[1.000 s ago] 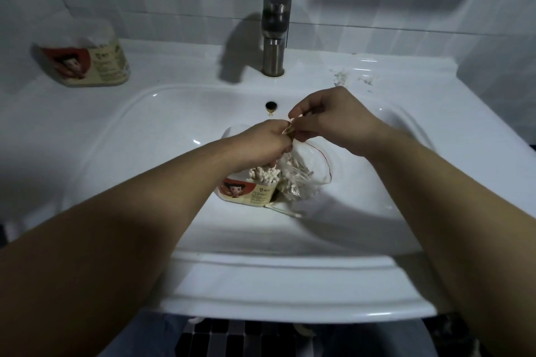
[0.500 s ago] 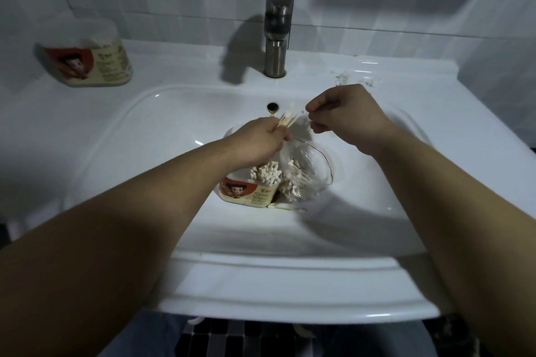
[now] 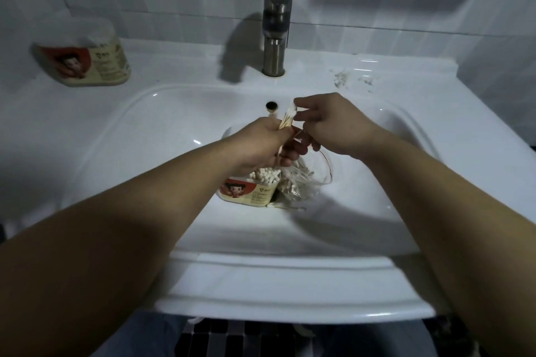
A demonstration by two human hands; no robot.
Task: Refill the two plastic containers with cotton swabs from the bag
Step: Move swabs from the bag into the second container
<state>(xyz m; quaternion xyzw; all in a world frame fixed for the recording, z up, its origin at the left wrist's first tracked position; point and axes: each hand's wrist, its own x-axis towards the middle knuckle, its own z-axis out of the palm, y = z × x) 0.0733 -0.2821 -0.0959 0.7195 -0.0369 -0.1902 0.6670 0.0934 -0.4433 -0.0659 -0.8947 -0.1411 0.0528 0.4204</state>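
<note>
Both hands work over the sink (image 3: 150, 136), low above the basin, likely so that any dropped swab lands in the bowl and not on the floor. The left hand (image 3: 261, 145) is closed around a small bundle of swabs (image 3: 287, 119), its grip pressed together on the wooden stems with the white tips sticking up and away. The right hand (image 3: 327, 124) meets that bundle from the other side — thumb and forefinger pinching the tips, seemingly to square the swabs into one even sheaf. The lower fingers of the left hand also seem to catch the rim of the bag (image 3: 307, 180), though the clear film makes this hard to tell.

The open tub (image 3: 249, 191) stands in the basin just under the left wrist, already showing a cluster of white tips at its top. The bag lies slumped against the tub's right side, touching it, with loose swabs inside, so the reach from one to the other is short. A stray swab or two lie on the porcelain at the tub's foot.

The second tub (image 3: 87, 58) sits well apart on the bench at the back left beside the wall, its lid looking shut — whether it is full cannot be told.

By my reading the bundle is being aligned so it will slide in upright among the swabs already packed.
</note>
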